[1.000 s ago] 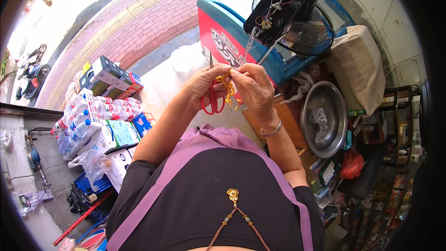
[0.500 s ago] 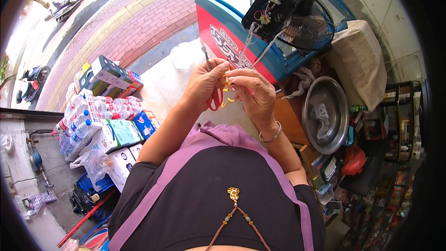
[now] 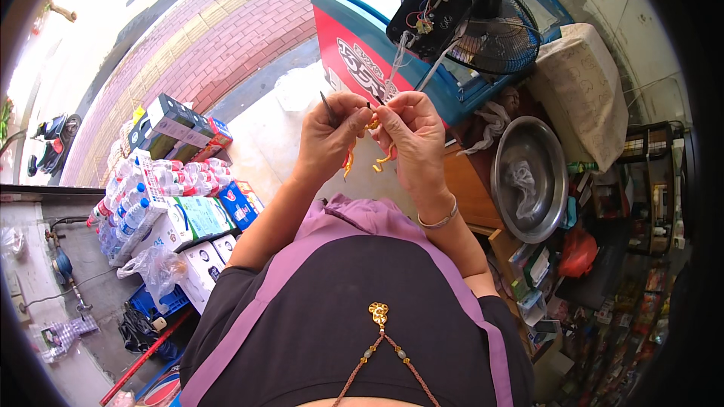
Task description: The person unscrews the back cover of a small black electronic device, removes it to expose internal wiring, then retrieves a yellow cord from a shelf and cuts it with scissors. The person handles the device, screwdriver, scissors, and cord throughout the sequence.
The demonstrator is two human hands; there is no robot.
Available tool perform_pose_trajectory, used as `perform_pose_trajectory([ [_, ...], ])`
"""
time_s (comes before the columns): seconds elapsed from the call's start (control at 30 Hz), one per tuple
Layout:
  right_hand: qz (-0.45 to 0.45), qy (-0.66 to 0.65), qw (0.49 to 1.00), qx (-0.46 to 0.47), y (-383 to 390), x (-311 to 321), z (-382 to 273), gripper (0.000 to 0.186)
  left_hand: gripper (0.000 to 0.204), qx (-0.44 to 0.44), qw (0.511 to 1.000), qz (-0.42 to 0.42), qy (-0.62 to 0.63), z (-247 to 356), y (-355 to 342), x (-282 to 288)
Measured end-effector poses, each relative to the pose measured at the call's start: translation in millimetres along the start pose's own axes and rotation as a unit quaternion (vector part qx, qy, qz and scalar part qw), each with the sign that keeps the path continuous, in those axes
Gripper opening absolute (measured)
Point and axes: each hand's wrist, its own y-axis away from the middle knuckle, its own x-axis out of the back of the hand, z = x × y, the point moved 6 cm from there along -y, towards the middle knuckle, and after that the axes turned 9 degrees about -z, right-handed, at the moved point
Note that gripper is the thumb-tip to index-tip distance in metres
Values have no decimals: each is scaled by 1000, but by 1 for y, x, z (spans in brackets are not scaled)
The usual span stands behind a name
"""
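My left hand (image 3: 328, 136) is closed round a pair of scissors (image 3: 329, 109), whose dark blade points up past the fingers; most of the handles are hidden in the palm. Between its thumb and forefinger it also pinches part of a thin yellow cord (image 3: 385, 158). My right hand (image 3: 415, 139) pinches the same cord close by, fingertips nearly meeting the left ones. Loose yellow ends dangle below both hands. Small dark tips poke up by the thumbs; I cannot tell what they belong to.
A red and blue chest freezer (image 3: 347, 53) stands ahead, bearing a fan with its base opened (image 3: 437, 11). At right is a metal basin (image 3: 554, 188) with a plastic bag inside. Bottled water packs (image 3: 132, 207) and cartons (image 3: 200, 215) are stacked at left.
My right hand has turned, its thumb now lying across the pinched cord. The red scissor handles are less visible, and the scissor blade leans further left.
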Motion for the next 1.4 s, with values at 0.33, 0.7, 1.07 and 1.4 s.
perform_pose_trajectory([
  [0.33, -55, 62, 997, 3, 3, -8, -7, 9, 6, -44, 997, -47, -33, 19, -1, 1],
  [0.7, -100, 33, 991, -87, 5, 2, 2, 13, 13, -217, 873, -142, -413, 54, -11, -10],
  [1.07, -65, 52, 996, -15, 2, 7, 8, 11, 13, 111, 979, -81, -149, 15, 1, 4],
  [1.4, -93, 123, 988, 26, 2, 3, 3, 12, 10, 65, 982, -20, -177, 16, 6, 2],
])
